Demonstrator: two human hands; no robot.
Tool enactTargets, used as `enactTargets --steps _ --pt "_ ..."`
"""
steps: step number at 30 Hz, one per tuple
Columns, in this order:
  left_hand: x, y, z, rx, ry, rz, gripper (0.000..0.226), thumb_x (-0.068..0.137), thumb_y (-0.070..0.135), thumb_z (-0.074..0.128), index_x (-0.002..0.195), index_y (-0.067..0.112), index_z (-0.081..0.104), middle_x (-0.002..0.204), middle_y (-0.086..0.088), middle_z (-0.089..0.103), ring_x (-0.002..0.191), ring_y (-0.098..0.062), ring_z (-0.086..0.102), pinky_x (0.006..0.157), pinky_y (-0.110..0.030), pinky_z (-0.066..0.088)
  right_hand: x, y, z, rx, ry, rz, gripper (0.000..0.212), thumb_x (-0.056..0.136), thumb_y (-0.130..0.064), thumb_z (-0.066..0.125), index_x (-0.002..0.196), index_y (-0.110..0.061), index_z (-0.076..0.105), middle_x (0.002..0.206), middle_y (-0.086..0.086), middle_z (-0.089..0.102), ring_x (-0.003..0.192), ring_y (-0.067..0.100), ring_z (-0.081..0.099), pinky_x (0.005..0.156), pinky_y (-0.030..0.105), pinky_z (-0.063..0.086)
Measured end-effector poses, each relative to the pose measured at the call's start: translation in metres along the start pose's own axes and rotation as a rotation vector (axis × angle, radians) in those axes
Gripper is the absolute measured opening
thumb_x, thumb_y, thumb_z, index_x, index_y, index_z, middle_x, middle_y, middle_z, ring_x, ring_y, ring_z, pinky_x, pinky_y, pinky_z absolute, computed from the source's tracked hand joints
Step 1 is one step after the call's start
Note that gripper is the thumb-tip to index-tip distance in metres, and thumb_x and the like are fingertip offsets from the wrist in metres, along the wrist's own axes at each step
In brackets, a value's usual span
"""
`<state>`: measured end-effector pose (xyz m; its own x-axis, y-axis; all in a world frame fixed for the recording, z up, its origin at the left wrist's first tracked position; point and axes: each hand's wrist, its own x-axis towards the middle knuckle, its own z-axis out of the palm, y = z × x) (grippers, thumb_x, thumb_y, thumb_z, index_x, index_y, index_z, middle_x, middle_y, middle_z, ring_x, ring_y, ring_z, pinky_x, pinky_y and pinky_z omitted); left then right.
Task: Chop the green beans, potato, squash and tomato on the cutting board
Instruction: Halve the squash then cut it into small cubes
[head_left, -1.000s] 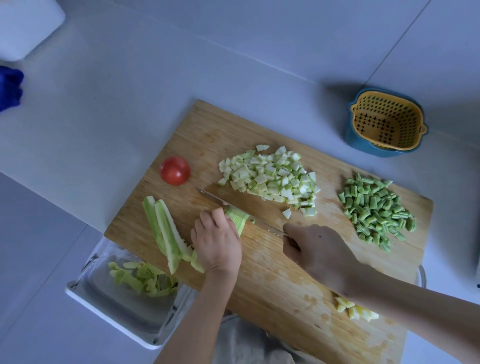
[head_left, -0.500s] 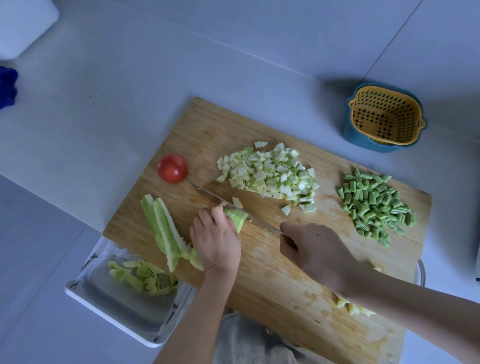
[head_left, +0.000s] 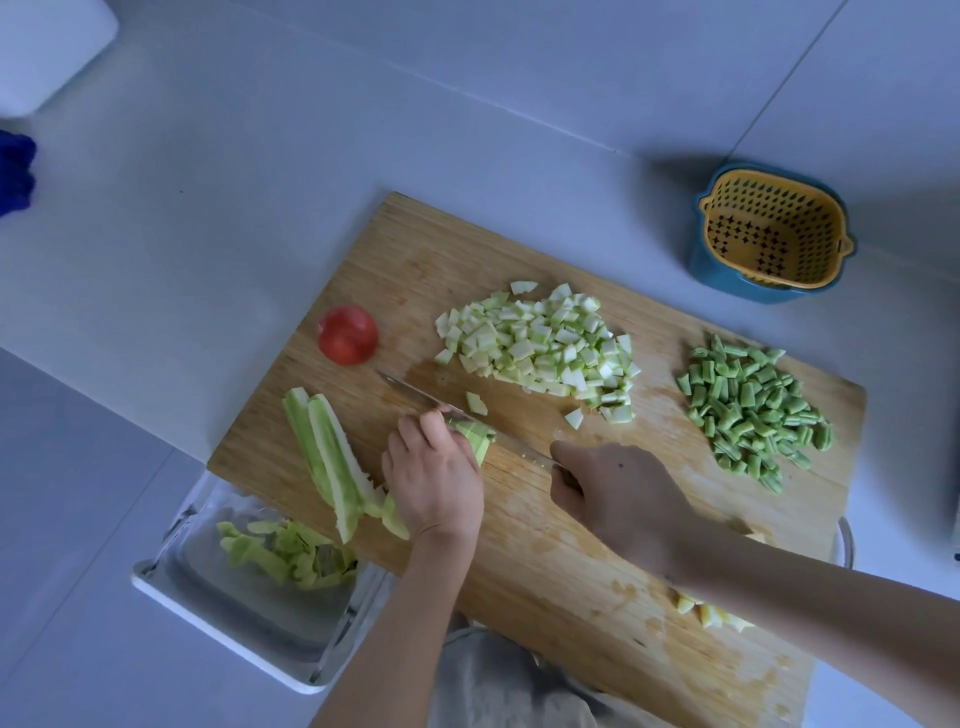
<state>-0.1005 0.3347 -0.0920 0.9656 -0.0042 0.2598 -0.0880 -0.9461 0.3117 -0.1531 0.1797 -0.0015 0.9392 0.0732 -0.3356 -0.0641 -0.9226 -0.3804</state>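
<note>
Pins the bundled squash strips (head_left: 470, 434) mid cutting board (head_left: 415, 260) under a curled left hand (head_left: 434, 478); grips the knife (head_left: 410, 392) by its handle in a closed right hand (head_left: 618, 499). Has shed one fresh cube (head_left: 475, 402) just beyond the blade within the last second, shortening the bundle. Leaves long strips (head_left: 327, 457) at near left and the whole tomato (head_left: 348, 335) at far left uncut.

A single wide-angle camera sits on the person's head and looks steeply down, almost from straight above. It is near: the cutting board (head_left: 519, 530) lies diagonally across the middle and lower right of the frame. The white counter (head_left: 260, 182) fills the upper part. The left forearm (head_left: 395, 623) and the right forearm (head_left: 831, 613) enter from the bottom edge and the lower right.
</note>
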Motion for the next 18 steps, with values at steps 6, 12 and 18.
enactTargets --steps 6,12,18 --pt "0.001 0.001 -0.003 -0.001 0.005 0.003 0.011 0.085 0.008 0.046 0.093 0.011 0.039 0.073 -0.013 0.05 0.06 -0.027 0.047 0.054 -0.037 0.038 0.009 -0.002 -0.002 0.029 -0.013 -0.006 0.023 0.09 -0.013 0.044 0.068 -0.02 0.038 0.048 -0.011 0.036 0.04 0.004 0.029 0.042 0.02 0.018" --pt "0.001 0.003 -0.004 0.022 -0.013 -0.015 0.03 0.075 -0.002 0.057 0.092 0.011 0.036 0.073 -0.012 0.049 0.06 -0.026 0.047 0.054 -0.037 0.039 0.0 -0.005 -0.001 -0.008 -0.006 -0.017 0.023 0.092 -0.02 0.042 0.07 -0.023 0.036 0.049 -0.01 0.038 0.042 0.007 0.033 0.042 0.023 0.02" --pt "0.003 0.005 -0.007 -0.012 -0.057 -0.034 0.034 0.075 -0.002 0.057 0.095 0.012 0.034 0.076 -0.015 0.05 0.063 -0.03 0.049 0.056 -0.04 0.043 0.014 -0.009 0.004 0.018 -0.012 -0.025 0.025 0.091 -0.013 0.041 0.067 -0.02 0.033 0.049 -0.01 0.035 0.043 0.01 0.033 0.042 0.022 0.021"
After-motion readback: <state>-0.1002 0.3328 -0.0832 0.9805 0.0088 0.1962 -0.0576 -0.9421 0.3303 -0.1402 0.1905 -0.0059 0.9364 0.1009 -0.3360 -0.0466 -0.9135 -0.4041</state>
